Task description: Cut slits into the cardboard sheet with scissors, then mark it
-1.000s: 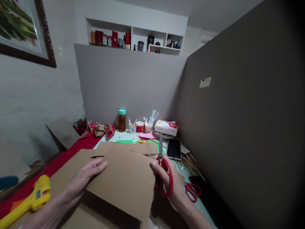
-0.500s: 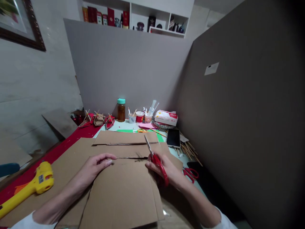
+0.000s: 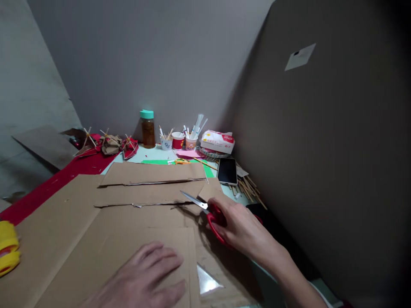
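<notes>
Red scissors (image 3: 205,206) are clasped in the right hand (image 3: 237,224) at two o'clock from the left hand (image 3: 150,276), which spreads loosely, blurred, over the cardboard (image 3: 118,239), contact uncertain. Should the cardboard slip for want of pressure, the blades (image 3: 192,198) could snag the strip (image 3: 154,173), at the left hand's twelve o'clock, and tear it.

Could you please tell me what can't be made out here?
Left hand: blurred in the head view, its wrist cut off by the bottom edge.
Red scissors: head view, handles partly hidden by the right hand.
Red object beyond the right hand: head view, mostly hidden by it.
Yellow tool: head view, cut off by the left edge.
White label: head view, any print too small to read.
</notes>
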Motion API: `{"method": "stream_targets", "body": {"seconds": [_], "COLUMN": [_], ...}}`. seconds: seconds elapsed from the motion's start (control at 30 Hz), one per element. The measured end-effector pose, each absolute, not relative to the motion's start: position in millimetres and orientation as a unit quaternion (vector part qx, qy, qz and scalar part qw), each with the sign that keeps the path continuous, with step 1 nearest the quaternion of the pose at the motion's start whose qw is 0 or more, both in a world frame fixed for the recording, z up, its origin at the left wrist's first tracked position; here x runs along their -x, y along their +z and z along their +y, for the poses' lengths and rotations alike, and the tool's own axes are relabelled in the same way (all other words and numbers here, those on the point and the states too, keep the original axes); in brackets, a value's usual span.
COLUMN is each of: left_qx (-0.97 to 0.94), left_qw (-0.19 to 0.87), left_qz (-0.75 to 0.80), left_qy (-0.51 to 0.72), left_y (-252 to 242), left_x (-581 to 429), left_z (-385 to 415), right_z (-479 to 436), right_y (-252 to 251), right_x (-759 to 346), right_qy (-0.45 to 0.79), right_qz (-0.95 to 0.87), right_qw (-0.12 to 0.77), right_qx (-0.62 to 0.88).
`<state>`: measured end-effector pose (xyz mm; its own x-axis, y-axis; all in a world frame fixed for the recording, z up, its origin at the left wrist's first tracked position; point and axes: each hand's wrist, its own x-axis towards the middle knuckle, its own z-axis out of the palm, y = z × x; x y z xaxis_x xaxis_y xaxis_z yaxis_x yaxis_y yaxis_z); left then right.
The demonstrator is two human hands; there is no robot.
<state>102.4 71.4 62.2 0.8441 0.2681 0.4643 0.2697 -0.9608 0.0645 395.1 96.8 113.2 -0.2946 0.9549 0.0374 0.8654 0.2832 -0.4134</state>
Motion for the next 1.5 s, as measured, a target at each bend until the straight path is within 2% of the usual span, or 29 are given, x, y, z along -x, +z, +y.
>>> {"method": "stream_targets", "body": {"seconds": [0.1,0.37,0.57,0.7,0.83,0.97,1.1,1.3,1.5], "left_qx": [0.97,0.953,0.939,0.921,0.91,0.914,0.917,0.913,0.907], "left_qw": [0.069,0.124,0.222,0.261,0.258,0.292,0.289,0.292,0.34], "left_qz": [-0.123,-0.114,-0.106,-0.132,-0.136,-0.126,-0.134,-0.141,-0.125], "left_qy": [-0.197,-0.251,-0.239,-0.259,-0.295,-0.25,-0.239,-0.249,-0.216], "left_y": [47,41,42,35,33,37,34,33,42], "left_x": [-111,-123,-121,-118,-118,-120,-119,-119,-123], "left_z": [70,70,79,82,81,76,71,71,72], "right_z": [95,97,95,86,61,36,29,68,120], "right_y": [112,113,131,137,120,101,102,116,97], "right_x": [-395,-401,-413,-419,-419,-417,-413,-379,-351], "right_qy": [0.159,0.166,0.161,0.163,0.116,0.049,-0.017,-0.052,-0.041], "right_qz": [-0.8,-0.797,-0.79,-0.785,-0.75,-0.711,-0.696,-0.783,-0.888], "right_qw": [0.11,0.098,0.115,0.086,0.061,0.035,0.019,0.049,0.053], "right_qx": [0.568,0.572,0.58,0.591,0.649,0.7,0.718,0.618,0.455]}}
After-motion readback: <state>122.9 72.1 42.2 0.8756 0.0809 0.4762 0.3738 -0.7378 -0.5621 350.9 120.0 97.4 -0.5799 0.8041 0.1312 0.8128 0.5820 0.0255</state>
